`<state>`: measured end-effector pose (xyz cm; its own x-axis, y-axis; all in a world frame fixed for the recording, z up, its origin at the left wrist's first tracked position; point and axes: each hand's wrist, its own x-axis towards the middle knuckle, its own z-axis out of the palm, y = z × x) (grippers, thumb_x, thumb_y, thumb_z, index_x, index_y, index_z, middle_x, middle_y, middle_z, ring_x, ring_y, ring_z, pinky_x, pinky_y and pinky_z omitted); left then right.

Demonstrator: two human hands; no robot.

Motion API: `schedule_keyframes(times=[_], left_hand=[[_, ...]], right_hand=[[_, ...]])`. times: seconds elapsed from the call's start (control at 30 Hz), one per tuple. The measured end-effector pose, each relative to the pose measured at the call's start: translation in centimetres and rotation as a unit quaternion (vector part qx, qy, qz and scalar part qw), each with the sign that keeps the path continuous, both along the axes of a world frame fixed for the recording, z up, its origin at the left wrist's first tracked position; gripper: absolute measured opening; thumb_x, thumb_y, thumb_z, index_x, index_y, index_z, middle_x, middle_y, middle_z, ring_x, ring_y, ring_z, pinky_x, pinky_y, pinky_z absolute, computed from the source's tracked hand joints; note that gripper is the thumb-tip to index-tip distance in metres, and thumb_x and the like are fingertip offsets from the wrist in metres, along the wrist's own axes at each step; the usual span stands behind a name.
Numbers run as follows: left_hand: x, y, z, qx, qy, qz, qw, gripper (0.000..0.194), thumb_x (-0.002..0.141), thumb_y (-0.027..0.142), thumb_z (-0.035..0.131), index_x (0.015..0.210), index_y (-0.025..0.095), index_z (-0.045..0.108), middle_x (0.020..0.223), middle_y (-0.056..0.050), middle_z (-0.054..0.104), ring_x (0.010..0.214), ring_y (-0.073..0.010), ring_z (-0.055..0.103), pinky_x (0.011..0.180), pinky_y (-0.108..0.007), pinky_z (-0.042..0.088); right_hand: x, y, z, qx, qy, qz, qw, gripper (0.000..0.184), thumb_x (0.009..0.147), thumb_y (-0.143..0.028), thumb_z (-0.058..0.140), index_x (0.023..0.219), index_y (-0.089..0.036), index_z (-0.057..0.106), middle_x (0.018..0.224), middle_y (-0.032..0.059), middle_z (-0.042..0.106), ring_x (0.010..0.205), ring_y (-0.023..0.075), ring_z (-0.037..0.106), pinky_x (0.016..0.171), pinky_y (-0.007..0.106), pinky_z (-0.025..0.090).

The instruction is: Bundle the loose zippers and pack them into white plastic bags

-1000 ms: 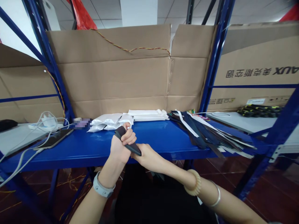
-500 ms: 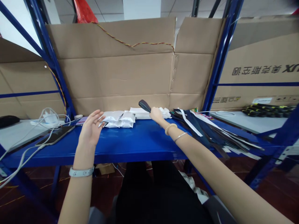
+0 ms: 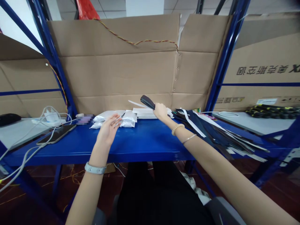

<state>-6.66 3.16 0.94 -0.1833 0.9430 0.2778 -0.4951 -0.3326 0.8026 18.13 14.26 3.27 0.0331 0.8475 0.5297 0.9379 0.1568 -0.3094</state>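
Observation:
My right hand (image 3: 160,111) reaches to the back of the blue shelf (image 3: 140,143) and is closed round a dark rolled strip (image 3: 147,101). It hovers over a flat stack of white packets (image 3: 144,113), and one thin white packet (image 3: 138,104) is lifted at a slant beside the strip. My left hand (image 3: 109,129) hangs open above the shelf, fingers spread, close to a loose heap of white bags (image 3: 112,118). It holds nothing.
A fan of dark and white strips (image 3: 211,131) covers the shelf's right side. A phone (image 3: 56,134) with white cables and a charger (image 3: 50,117) lies at the left. Cardboard sheets (image 3: 117,72) close the back, and blue uprights (image 3: 222,56) flank the bay.
A second ago both hands gripped the dark strip near the shelf's front edge. The right hand then carried it to the white stack. The left hand let go, opened and moved right toward the bags.

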Motion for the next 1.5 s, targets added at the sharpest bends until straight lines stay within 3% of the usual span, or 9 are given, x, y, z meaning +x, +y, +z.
schedule_keyframes(times=[0.17,0.33,0.43,0.53,0.7,0.87,1.0,1.13,1.5], left_hand=[[3.9,-0.1,-1.4,-0.014,0.035,-0.052,0.998,0.040,0.068,0.014,0.072,0.106,0.018,0.062,0.111,-0.009,0.060,0.108,-0.0198,0.056,0.094,-0.034,0.042],[6.4,-0.7,-2.7,-0.029,0.014,-0.035,0.999,0.078,0.065,0.015,0.076,0.129,0.036,0.039,0.111,-0.001,0.056,0.107,-0.0159,0.055,0.094,-0.033,0.040],[7.0,-1.4,-3.0,-0.003,0.022,-0.056,0.998,0.079,0.066,0.018,0.076,0.130,0.039,0.034,0.111,0.000,0.057,0.106,-0.0162,0.055,0.090,-0.032,0.042],[7.4,-1.9,-3.0,0.027,0.033,-0.075,0.996,0.065,0.068,0.021,0.075,0.122,0.035,0.041,0.109,0.000,0.058,0.102,-0.0157,0.056,0.086,-0.032,0.044],[6.8,-1.8,-2.4,0.045,0.008,-0.097,0.994,0.042,0.072,0.026,0.073,0.108,0.029,0.052,0.112,-0.002,0.059,0.103,-0.0174,0.056,0.086,-0.035,0.046],[5.7,-1.8,-1.2,0.064,-0.039,-0.161,0.984,0.051,0.070,0.038,0.074,0.115,0.028,0.054,0.124,-0.007,0.058,0.117,-0.0245,0.051,0.093,-0.039,0.043],[5.8,-2.6,-0.3,0.102,-0.049,-0.157,0.981,0.056,0.068,0.044,0.075,0.117,0.027,0.054,0.127,-0.007,0.057,0.124,-0.0266,0.046,0.098,-0.040,0.040],[6.4,-3.5,0.0,0.125,-0.049,-0.164,0.977,0.062,0.065,0.051,0.074,0.118,0.029,0.053,0.130,-0.005,0.054,0.127,-0.0279,0.043,0.101,-0.042,0.039],[7.7,-5.7,0.1,0.133,-0.066,-0.206,0.967,0.060,0.071,0.056,0.062,0.124,0.032,0.049,0.126,-0.007,0.053,0.123,-0.0318,0.044,0.094,-0.050,0.043]], right_hand=[[-0.5,-5.6,0.3,0.044,0.029,0.094,0.994,0.022,0.083,-0.022,0.053,0.099,-0.014,0.065,0.096,0.0116,0.068,0.094,0.0253,0.062,0.074,0.028,0.044],[-1.7,-11.5,-1.2,0.087,0.182,0.303,0.932,0.019,0.080,-0.028,0.058,0.085,-0.012,0.066,0.078,0.0064,0.069,0.074,0.0214,0.064,0.062,0.026,0.044],[-2.4,-13.4,-1.9,0.083,0.235,0.349,0.903,0.019,0.080,-0.030,0.059,0.085,-0.013,0.067,0.077,0.0050,0.069,0.073,0.0198,0.063,0.063,0.025,0.044],[-2.6,-14.2,-2.2,0.056,0.258,0.369,0.891,0.019,0.080,-0.031,0.061,0.085,-0.014,0.067,0.077,0.0039,0.069,0.071,0.0181,0.062,0.062,0.025,0.043],[-0.6,-15.5,-2.7,-0.052,0.318,0.363,0.874,0.027,0.079,-0.040,0.063,0.090,-0.015,0.064,0.056,-0.0029,0.055,0.049,0.0106,0.049,0.048,0.022,0.038],[3.4,-17.3,-3.5,-0.202,0.433,0.365,0.799,0.035,0.082,-0.049,0.059,0.091,-0.015,0.059,0.044,-0.0109,0.028,0.034,0.0049,0.027,0.035,0.019,0.025],[4.8,-18.0,-4.3,-0.318,0.397,0.393,0.766,0.032,0.082,-0.045,0.060,0.086,-0.013,0.060,0.044,-0.0110,0.029,0.034,0.0038,0.026,0.035,0.018,0.028],[4.3,-17.9,-4.9,-0.388,0.363,0.427,0.731,0.029,0.082,-0.041,0.062,0.083,-0.012,0.061,0.043,-0.0114,0.030,0.034,0.0029,0.027,0.035,0.016,0.029],[1.6,-18.4,-6.4,-0.514,0.403,0.513,0.558,0.019,0.083,-0.028,0.062,0.078,-0.010,0.059,0.039,-0.0123,0.031,0.031,0.0023,0.026,0.031,0.014,0.027]])
